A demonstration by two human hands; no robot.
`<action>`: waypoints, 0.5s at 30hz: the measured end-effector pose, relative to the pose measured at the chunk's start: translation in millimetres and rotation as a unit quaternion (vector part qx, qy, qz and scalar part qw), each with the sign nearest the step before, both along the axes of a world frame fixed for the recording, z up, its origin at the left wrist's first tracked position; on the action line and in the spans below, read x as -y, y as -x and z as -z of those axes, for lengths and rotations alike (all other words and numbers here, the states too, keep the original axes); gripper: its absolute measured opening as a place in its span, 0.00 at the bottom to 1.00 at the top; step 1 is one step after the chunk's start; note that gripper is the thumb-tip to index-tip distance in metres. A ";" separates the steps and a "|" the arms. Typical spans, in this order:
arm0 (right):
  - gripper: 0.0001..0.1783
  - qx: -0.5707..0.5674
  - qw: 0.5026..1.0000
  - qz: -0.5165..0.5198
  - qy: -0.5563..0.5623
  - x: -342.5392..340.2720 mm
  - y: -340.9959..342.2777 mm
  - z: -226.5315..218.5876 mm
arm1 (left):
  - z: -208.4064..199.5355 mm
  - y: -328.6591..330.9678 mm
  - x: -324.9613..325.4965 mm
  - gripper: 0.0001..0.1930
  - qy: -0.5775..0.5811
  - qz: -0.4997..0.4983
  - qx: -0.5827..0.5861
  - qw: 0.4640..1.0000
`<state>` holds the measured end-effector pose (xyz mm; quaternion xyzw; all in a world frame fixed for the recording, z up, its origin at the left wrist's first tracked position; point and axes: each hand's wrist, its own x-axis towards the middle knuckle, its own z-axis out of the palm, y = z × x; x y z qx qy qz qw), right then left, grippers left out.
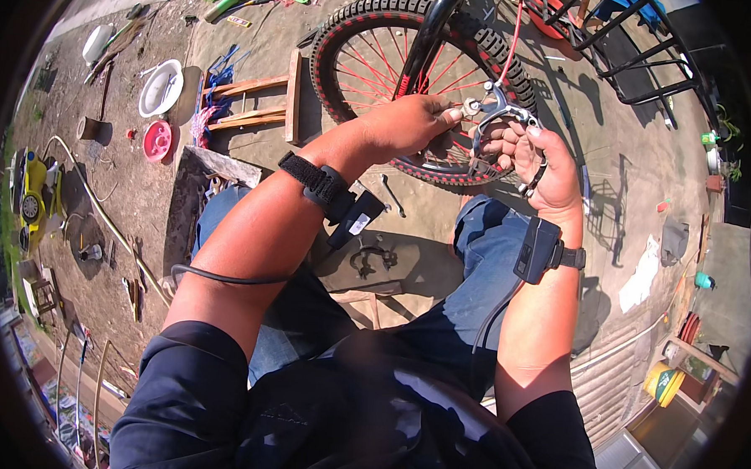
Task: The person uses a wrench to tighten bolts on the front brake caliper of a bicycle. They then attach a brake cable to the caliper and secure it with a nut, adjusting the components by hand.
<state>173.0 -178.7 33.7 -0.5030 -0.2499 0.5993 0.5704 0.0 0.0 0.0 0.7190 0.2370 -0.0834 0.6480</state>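
A silver bicycle brake caliper (496,101) is held up between my hands, in front of a bicycle wheel (338,27) with a knobby black tire and red spokes. My left hand (407,127) is closed, its thumb and finger pinching the caliper's left side at a small metal fitting. On the other side, my right hand (555,163) has its fingers curled round the caliper's right arm, thumb at its upper end. A red cable (513,48) runs down to the top of the caliper. My fingers hide part of the lower arms.
On the ground between my knees lie a wrench (391,196) and a dark curved metal part (373,255). A wooden stool (293,97) lies tipped at left, near a white basin (161,88) and a pink bowl (157,140). A black metal rack (643,53) stands at the far right.
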 end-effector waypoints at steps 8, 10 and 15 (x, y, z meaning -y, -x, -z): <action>0.28 0.044 0.997 0.058 0.040 6.7 5.8 -10.2 | -12.6 4.6 22.4 0.20 0.151 -0.039 0.001 0.988; 0.28 0.026 0.998 0.046 0.028 6.0 2.5 -3.9 | -11.2 6.2 9.4 0.14 0.020 -0.002 0.050 0.999; 0.27 0.018 0.998 0.056 0.017 0.1 11.3 -8.4 | -4.7 13.5 -8.3 0.10 -0.413 -0.010 0.088 0.906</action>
